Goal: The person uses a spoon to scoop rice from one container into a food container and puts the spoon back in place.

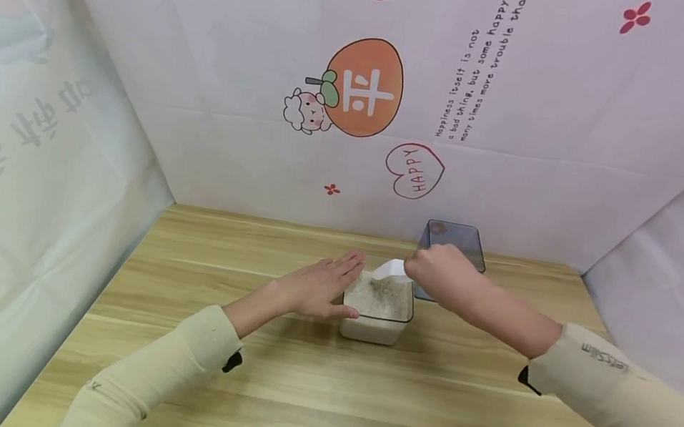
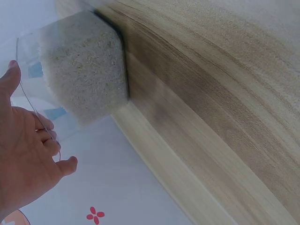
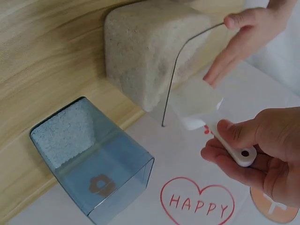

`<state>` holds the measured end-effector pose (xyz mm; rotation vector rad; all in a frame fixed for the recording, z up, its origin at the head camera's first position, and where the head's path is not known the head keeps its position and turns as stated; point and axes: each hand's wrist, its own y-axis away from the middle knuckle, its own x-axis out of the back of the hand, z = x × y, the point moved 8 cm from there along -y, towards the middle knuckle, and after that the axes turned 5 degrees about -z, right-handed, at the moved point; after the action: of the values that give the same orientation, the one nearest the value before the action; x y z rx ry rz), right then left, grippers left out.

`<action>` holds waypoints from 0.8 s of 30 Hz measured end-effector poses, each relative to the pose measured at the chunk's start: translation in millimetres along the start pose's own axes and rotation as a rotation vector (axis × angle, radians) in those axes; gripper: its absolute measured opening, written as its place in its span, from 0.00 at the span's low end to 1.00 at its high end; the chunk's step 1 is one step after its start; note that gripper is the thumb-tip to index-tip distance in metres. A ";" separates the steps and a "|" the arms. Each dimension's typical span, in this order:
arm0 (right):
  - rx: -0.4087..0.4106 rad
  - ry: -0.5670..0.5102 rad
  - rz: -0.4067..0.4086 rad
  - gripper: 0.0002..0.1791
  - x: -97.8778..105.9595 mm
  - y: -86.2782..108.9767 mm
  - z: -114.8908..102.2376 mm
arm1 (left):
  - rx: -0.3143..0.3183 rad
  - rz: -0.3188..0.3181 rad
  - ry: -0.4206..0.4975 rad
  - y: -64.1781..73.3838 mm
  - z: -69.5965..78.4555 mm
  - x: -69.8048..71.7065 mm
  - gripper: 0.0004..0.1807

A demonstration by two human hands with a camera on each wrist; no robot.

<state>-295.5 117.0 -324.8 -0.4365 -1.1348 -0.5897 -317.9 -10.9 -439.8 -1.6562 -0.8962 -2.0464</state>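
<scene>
Right fingers pinch the scoop's handle, its hole visible only at right wrist; left fingers seem spread.

A hand could pass over the bench before the tub; left hand, scoop and blue box crowd it elsewhere, the box gap perhaps narrow.

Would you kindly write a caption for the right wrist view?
Right hand holding a white scoop near the grain container.
</scene>
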 end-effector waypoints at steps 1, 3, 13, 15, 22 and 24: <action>0.011 0.033 0.013 0.18 0.4 -0.8 -4.0 | -0.001 0.000 -0.002 -0.3 0.1 -0.1 0.53; 0.031 0.083 0.041 0.17 1.4 -2.4 -11.2 | -0.002 0.000 -0.005 -0.1 0.3 0.3 0.53; 0.029 0.181 0.069 0.19 -6.0 -12.5 -26.3 | -0.013 0.006 0.003 -1.5 2.0 0.0 0.53; 0.021 0.192 0.055 0.17 -7.1 -15.9 -25.7 | -0.014 0.008 0.009 -1.7 1.8 0.1 0.54; 0.012 0.216 0.076 0.23 -2.3 -27.5 -21.7 | 0.004 0.000 0.012 -1.4 -1.5 0.1 0.53; 0.016 0.221 0.075 0.25 -2.2 -29.0 -22.3 | 0.004 -0.005 0.017 -1.7 -1.7 -0.6 0.53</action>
<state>-298.9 81.7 -334.2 -0.3883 -0.9083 -0.5485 -320.1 -10.9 -441.0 -1.6336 -0.8995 -2.0572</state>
